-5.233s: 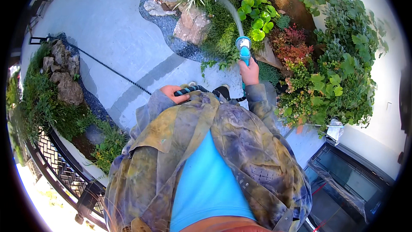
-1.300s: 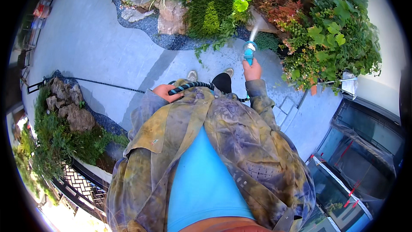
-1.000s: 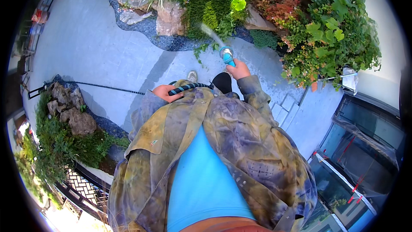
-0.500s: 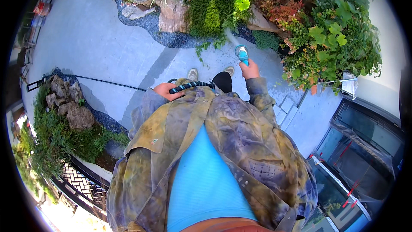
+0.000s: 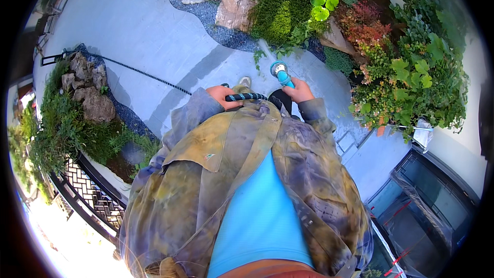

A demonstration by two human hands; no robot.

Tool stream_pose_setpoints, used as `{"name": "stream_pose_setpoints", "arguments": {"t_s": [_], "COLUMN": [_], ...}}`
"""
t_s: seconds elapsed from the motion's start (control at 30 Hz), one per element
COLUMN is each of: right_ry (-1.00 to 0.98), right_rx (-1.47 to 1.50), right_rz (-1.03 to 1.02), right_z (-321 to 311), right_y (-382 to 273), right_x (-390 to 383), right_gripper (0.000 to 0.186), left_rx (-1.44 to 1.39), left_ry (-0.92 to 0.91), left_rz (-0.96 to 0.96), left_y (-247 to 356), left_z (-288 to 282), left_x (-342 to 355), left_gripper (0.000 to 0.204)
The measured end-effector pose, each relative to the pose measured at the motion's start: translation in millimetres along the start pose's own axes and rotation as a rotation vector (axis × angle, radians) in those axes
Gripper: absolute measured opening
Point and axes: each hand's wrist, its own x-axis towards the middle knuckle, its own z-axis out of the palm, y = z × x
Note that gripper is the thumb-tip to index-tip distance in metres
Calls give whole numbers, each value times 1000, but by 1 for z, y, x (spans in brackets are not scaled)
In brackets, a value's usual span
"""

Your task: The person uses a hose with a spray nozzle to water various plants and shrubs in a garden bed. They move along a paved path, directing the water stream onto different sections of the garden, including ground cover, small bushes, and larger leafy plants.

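My right hand (image 5: 298, 91) grips a turquoise spray nozzle (image 5: 283, 76) in front of me. A pale jet of water leaves it toward a low planting bed (image 5: 280, 25) beyond my shoes. Slightly to its left, my left hand (image 5: 220, 98) is closed round a thick black hose with blue flecks (image 5: 247, 97) at my jacket front. A thinner length of hose (image 5: 141, 70) stretches across the paving to the rockery on the left. A shoe (image 5: 245, 81) shows beyond my left hand.
Pale paving (image 5: 128, 20) runs between a gravel-edged rockery (image 5: 95, 105) on the left and rocks (image 5: 234, 13) and plants ahead. Dense shrubs (image 5: 411, 92) stand against a white wall on the right. A dark curved lattice railing (image 5: 87, 195) is at lower left, glazed panels (image 5: 427, 201) at lower right.
The view has shifted, so the garden sits further right. My right hand and nozzle have moved left against the scene and toward my body, closer to my left hand, with the spray angled leftward.
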Motion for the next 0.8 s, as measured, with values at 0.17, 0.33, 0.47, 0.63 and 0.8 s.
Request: {"name": "stream_pose_setpoints", "arguments": {"t_s": [0.17,0.33,0.47,0.63,0.8], "right_ry": [46,-161,-269,-270,-300], "right_rx": [-88,-255,-197,-199,-493], "right_rz": [135,45,-91,-193,-94], "right_z": [-7,7,32,38,28], "right_y": [-1,-26,-60,-74,-63], "right_x": [6,20,30,41,54], "right_gripper": [33,35,36,35,33], "left_rx": [22,-25,-59,-58,-82], "left_ry": [17,56,74,118,140], "left_rz": [-34,-53,-68,-93,-107], "left_y": [1,-1,-1,-5,-12], "left_z": [-4,-4,-7,-8,-6], "left_x": [-6,-13,-19,-30,-36], "left_gripper": [30,28,29,30,31]}}
